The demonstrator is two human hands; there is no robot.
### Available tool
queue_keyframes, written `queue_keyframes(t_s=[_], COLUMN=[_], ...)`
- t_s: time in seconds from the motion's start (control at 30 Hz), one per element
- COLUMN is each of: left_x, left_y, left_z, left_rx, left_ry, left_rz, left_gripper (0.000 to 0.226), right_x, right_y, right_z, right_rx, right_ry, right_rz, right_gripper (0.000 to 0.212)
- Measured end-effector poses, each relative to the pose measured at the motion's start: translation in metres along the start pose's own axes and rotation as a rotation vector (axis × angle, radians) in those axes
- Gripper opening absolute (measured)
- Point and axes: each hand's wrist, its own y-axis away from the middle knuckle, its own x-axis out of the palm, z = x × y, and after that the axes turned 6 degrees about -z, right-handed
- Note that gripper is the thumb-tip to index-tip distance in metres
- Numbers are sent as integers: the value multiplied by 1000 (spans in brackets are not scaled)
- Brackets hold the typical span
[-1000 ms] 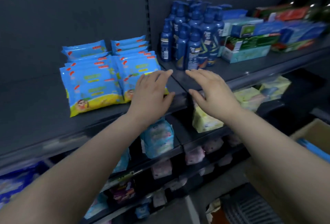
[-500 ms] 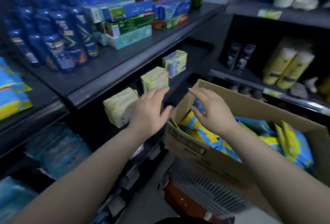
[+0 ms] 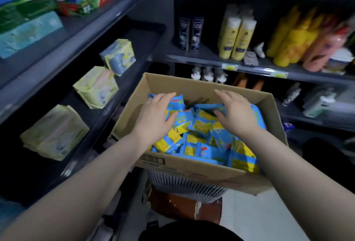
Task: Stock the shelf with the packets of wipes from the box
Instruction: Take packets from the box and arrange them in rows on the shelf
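Observation:
An open cardboard box [image 3: 188, 169] stands in front of me on a grey slatted crate, filled with several blue and yellow packets of wipes [image 3: 203, 142]. My left hand [image 3: 155, 113] is over the left part of the pile with fingers spread, palm down, touching or just above the top packets. Over the right part my right hand [image 3: 235, 112] is spread the same way. Neither hand holds a packet. The dark shelf [image 3: 80, 27] on the left is only partly in view, and the stacked wipes on it are out of frame.
The left shelves hold tissue boxes [image 3: 25, 33] and pale yellow packs [image 3: 96, 87]. Behind the box, shelves carry yellow bottles [image 3: 237, 36], dark tubes [image 3: 189, 33] and orange bottles. The grey crate [image 3: 184, 185] sits under the box, above a white floor.
The view has swung right and down from the shelf's stacked wipes to the box. Both empty hands moved from the shelf edge to just over the packets in the box.

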Motion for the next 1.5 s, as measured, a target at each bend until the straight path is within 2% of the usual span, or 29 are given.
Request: queue_keyframes(t_s=[0.17,0.3,0.47,0.6,0.67,0.73,0.83,0.87,0.93,1.0,1.1,1.13,1.2,1.3,1.37,1.43,1.5], left_x=[14,24,36,45,48,50,44,43,41,40,38,35,30,23,20,17,14], left_y=[-14,-29,-39,-44,-45,-48,-58,-61,-63,-65,-73,-76,-78,-77,-75,-72,-70], left_z=[-1,-9,-20,-28,-35,-44,-63,-65,-65,-58,-40,-34,-21,-10,-10,-8,-5], left_rx=[83,137,194,212,205,98,-389,-537,-613,-582,-599,-611,-628,-665,-703,-704,-664], left_ry=[67,126,208,265,288,392,864,994,1087,1040,985,994,1010,1021,1043,1062,1066], left_rz=[64,101,157,204,251,305,404,472,568,512,279,225,160,143,136,98,63], left_gripper=[52,48,52,46,46,43,38,33,19,13,13,14,14,11,10,21,51], right_x=[2,1,-5,-13,-16,-18,-14,-13,-13,-10,-8,-8,-4,-5,-8,-11,-15], right_y=[12,18,25,32,36,44,53,54,53,51,45,41,36,31,32,32,30], right_z=[-23,-24,-15,-11,-12,-12,-10,-7,-5,-5,-9,-12,-16,-13,-11,-9,-4], right_rx=[253,401,509,493,487,378,-1,-92,-174,-113,211,313,433,453,413,389,294], right_ry=[249,380,397,442,415,348,221,196,151,148,174,223,331,365,399,399,294], right_rz=[-10,43,75,120,61,-124,-461,-497,-500,-405,-58,73,193,180,199,68,-185], right_gripper=[54,46,30,7,8,10,15,16,18,28,71,74,59,22,8,16,22])
